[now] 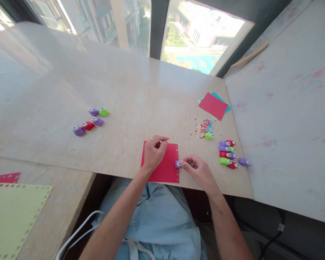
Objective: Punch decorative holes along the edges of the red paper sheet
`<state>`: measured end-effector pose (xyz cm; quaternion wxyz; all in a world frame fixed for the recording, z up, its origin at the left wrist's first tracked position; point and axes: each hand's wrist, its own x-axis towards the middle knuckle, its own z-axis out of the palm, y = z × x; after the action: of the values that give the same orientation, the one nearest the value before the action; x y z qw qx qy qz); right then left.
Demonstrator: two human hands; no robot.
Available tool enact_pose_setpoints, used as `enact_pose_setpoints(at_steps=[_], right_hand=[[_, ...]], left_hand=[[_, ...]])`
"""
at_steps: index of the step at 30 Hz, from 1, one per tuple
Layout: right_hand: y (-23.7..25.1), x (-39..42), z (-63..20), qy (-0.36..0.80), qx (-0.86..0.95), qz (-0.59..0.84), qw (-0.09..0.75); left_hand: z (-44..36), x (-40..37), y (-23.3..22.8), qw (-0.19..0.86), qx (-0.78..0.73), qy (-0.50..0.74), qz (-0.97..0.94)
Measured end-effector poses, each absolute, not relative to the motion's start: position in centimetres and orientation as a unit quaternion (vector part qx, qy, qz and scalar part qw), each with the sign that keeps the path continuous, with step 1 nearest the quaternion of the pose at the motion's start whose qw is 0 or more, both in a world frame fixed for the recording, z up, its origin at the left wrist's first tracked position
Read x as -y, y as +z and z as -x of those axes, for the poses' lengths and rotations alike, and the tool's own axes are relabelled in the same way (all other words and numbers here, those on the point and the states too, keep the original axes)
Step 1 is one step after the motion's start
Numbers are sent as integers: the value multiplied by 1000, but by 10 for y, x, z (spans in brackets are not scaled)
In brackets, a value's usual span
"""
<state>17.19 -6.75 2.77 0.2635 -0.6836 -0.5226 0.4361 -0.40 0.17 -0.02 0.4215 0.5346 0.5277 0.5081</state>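
Head view is looking down at a pale marble-look table (119,94) by a window, and both hands are working at the near edge. The left hand (155,151) is lying on a red paper sheet (162,168), fingers curled down and pressing on its upper left part, so it's pinning the sheet flat rather than gripping it. The right hand (196,169) is sitting just right of the sheet, fingers pinched closed around a small purple punch (177,164) that's sitting on the sheet's right edge, about halfway down. You can see little punched holes running along the top and right edges of the sheet.

Off to the right, a cluster of small punches (229,153) in purple, red and green is sitting close together, with one purple one a bit apart on its right side. Just above that there's a scatter of confetti bits (203,128) with a green punch (208,136) at its lower edge. Further back, a red card (213,105) is lying on top of a blue one.

Well over on the left of the table, five more punches (90,121) are sitting in a loose group. At the bottom left, on a lower surface, a yellow-green sheet (13,213) with punched edges is lying with a red punched strip (5,177) poking out above it.
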Motion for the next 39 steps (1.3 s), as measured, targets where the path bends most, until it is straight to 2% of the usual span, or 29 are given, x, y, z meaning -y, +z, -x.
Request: enact_pose_setpoints(at_steps=[16, 23, 39], right_hand=[[39, 53, -176, 492, 518, 666, 214], [45, 41, -177, 575, 455, 659, 167], [36, 46, -175, 559, 461, 661, 199]], left_hand=[[3, -2, 0, 420, -528, 503, -540], [3, -2, -2, 412, -524, 506, -548], [3, -2, -6, 401, -521, 502, -561]])
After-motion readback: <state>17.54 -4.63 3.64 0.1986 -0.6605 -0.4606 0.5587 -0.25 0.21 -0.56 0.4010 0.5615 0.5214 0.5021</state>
